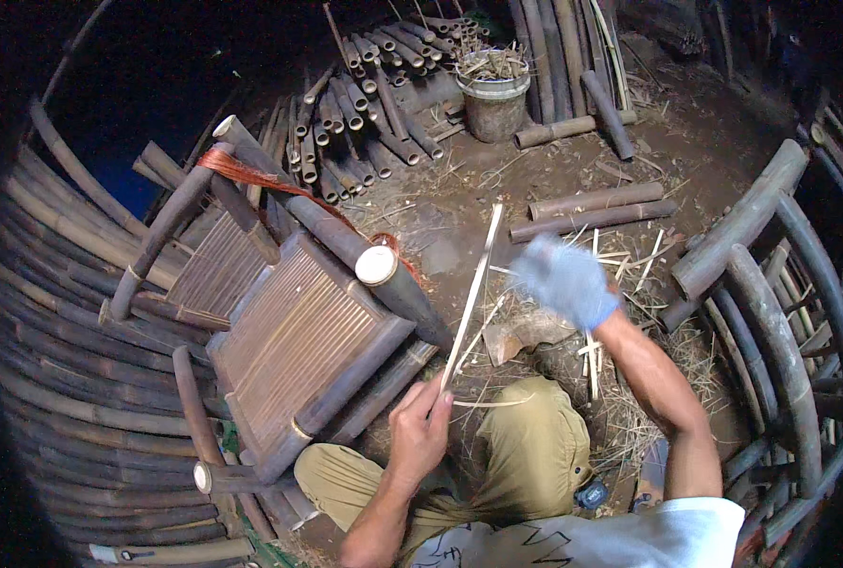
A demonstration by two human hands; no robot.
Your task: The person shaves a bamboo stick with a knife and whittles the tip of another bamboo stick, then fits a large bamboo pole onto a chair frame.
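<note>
My bare left hand [418, 428] is closed around the lower end of a long, pale bamboo strip [475, 295] above my lap. The strip slants up and away from me. A thinner, curved strip [493, 404] sticks out to the right from the same grip. Ahead and to the right is my right hand [568, 282] in a light blue-grey glove, over scattered pale strips. Motion smears its fingers, so whether they hold anything is unclear. A brown block [527, 333] lies on the ground below it, near my knee.
A bamboo chair [294, 336] stands at my left, orange cord [268, 176] tied to its frame. Bamboo frames [772, 312] rise at right. Beyond lie loose bamboo poles [597, 201], a bucket of shavings [494, 99] and a stack of cut bamboo tubes [355, 123].
</note>
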